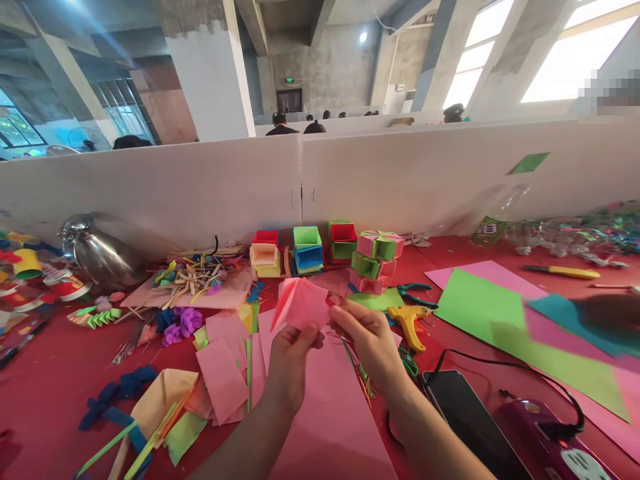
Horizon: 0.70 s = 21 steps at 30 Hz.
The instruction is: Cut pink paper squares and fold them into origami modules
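A folded pink paper piece (303, 303) is held up between both hands, above a large pink paper sheet (330, 413). My left hand (294, 353) pinches its lower edge, thumb on top. At the right end of the piece, the fingers of my right hand (364, 330) are closed on its edge beside a small reddish curl. Loose pink paper rectangles (223, 377) lie to the left of my left hand. A yellow glue gun (409, 325) and pliers (417, 293) rest just beyond my right hand.
Behind stand small folded paper boxes (309, 250) and a stacked paper form (376, 260), before a white partition (375, 173). A metal jug (103, 250) stands left. On the right are a phone (470, 423), a power strip (555, 440), green paper (485, 320) and a utility knife (563, 271).
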{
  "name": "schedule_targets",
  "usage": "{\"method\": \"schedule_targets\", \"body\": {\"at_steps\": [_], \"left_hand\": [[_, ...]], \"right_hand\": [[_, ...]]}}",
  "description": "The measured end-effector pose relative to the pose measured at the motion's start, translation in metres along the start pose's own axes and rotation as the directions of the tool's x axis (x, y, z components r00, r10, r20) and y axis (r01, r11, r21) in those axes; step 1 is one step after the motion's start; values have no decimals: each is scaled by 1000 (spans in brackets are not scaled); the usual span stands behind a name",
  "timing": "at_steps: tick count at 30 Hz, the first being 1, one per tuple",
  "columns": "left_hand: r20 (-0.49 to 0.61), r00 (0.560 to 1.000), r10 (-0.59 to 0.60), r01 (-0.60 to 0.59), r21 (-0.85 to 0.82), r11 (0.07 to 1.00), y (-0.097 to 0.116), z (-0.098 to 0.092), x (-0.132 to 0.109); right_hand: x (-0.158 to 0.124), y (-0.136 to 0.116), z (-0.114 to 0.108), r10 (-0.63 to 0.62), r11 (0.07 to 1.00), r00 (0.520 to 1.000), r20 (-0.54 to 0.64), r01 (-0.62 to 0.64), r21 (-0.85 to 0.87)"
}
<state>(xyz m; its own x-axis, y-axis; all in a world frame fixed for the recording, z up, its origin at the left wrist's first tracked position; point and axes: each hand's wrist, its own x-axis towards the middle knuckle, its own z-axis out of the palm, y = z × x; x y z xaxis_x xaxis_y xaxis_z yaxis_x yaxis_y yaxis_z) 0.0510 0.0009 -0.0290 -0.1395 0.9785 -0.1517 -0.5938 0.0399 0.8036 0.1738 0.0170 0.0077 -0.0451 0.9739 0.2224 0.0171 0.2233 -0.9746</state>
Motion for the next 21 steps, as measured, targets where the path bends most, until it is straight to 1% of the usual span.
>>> {"method": "schedule_targets", "body": {"at_steps": [3, 6, 9, 11, 13, 15, 16, 17, 18, 21], "left_hand": [[-24, 999, 21, -22, -38, 999, 3, 0, 2], [22, 999, 34, -33, -30, 999, 1, -2, 3], [52, 998, 34, -35, 33, 999, -1, -4, 1], [55, 998, 39, -41, 35, 999, 2, -3, 0], [34, 999, 31, -30, -38, 999, 9, -1, 0], [-52, 999, -2, -5, -126, 992, 15, 1, 0], [-69, 998, -9, -1, -143, 990, 18, 1, 1], [-56, 998, -12, 4, -142, 990, 19, 0, 1], [-15, 1000, -14, 12, -130, 991, 19, -1, 2], [162, 986, -30, 41, -67, 997, 15, -6, 1]], "right_hand": [[2, -7, -8, -37, 995, 999, 34, 40, -95], [1, -9, -6, -21, 978, 995, 101, 42, -204], [-2, -6, 0, -14, 956, 996, 91, 40, -292], [-3, -5, 1, -1, 948, 995, 100, 32, -315], [-3, -5, -2, 37, 949, 985, 171, 19, -315], [-3, -7, -7, 51, 954, 973, 225, 19, -298], [-3, -9, -10, 43, 958, 972, 232, 26, -287], [-3, -12, -12, 28, 960, 975, 220, 35, -277], [-3, -14, -13, 10, 961, 980, 200, 45, -272], [-6, -20, -11, -46, 952, 990, 132, 84, -294]]}}
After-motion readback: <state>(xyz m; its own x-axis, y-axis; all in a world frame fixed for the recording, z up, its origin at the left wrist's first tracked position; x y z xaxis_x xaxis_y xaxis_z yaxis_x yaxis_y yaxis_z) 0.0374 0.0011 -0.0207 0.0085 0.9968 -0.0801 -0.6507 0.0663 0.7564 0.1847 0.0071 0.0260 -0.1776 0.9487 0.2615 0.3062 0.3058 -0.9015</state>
